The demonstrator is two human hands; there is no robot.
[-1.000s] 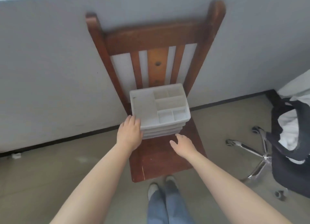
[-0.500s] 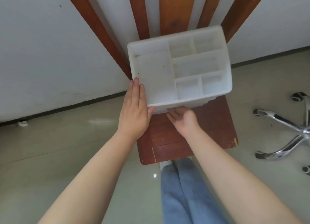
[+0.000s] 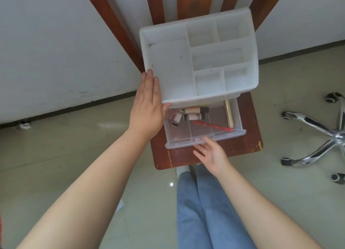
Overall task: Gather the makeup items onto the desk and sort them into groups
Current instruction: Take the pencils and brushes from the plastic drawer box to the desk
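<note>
A white plastic organizer (image 3: 168, 69) with empty top compartments stands on a wooden chair seat (image 3: 242, 146). Its clear drawer (image 3: 186, 142) is pulled out toward me. Inside lie several small makeup bottles (image 3: 192, 110), a red pencil (image 3: 212, 126) and a pale stick (image 3: 228, 114) along the right wall. My left hand (image 3: 147, 108) presses flat against the organizer's left side, fingers straight. My right hand (image 3: 211, 153) is at the drawer's front lip, fingers loosely spread and touching its underside edge.
The chair's slatted back (image 3: 186, 4) leans against a grey wall. A chrome office-chair base (image 3: 317, 133) with castors stands on the tiled floor to the right. My legs in blue jeans (image 3: 201, 211) are below the seat's front edge.
The drawer, closed half a second ago, has slid out toward me with my right hand at its front. My left hand stays flat on the organizer's side. The view came closer.
</note>
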